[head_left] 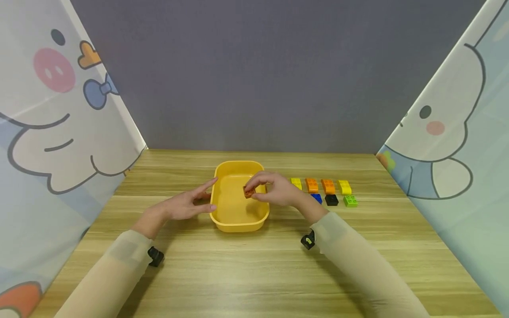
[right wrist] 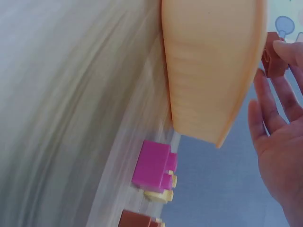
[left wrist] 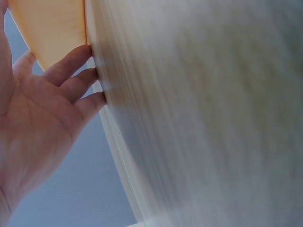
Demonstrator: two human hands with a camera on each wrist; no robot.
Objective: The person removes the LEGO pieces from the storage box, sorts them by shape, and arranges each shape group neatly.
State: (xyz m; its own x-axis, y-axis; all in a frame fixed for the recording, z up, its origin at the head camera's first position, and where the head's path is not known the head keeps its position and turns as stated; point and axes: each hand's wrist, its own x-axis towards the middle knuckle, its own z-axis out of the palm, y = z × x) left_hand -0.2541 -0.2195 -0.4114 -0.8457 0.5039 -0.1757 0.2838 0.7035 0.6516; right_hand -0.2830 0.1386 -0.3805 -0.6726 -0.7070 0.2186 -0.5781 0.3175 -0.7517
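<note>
A yellow plastic bin (head_left: 238,227) stands on the wooden table, its inner floor bare where it shows. My right hand (head_left: 280,190) reaches over its right rim and pinches a brownish-orange toy building brick (head_left: 249,192) between thumb and fingers. In the right wrist view the brick (right wrist: 273,56) shows just beyond the bin's rim, thumb on one side. My left hand (head_left: 183,206) is at the bin's left side, fingers spread and extended, fingertips at the rim and wall. The left wrist view shows the palm (left wrist: 40,113) with fingertips low beside the bin.
Right of the bin lie bricks in two rows: orange (head_left: 312,185) and yellow (head_left: 344,187) ones behind, with blue (head_left: 317,198), black (head_left: 332,200) and green (head_left: 351,201) in front. A grey panel (head_left: 258,79) rises at the back; cartoon-printed sheets flank the table.
</note>
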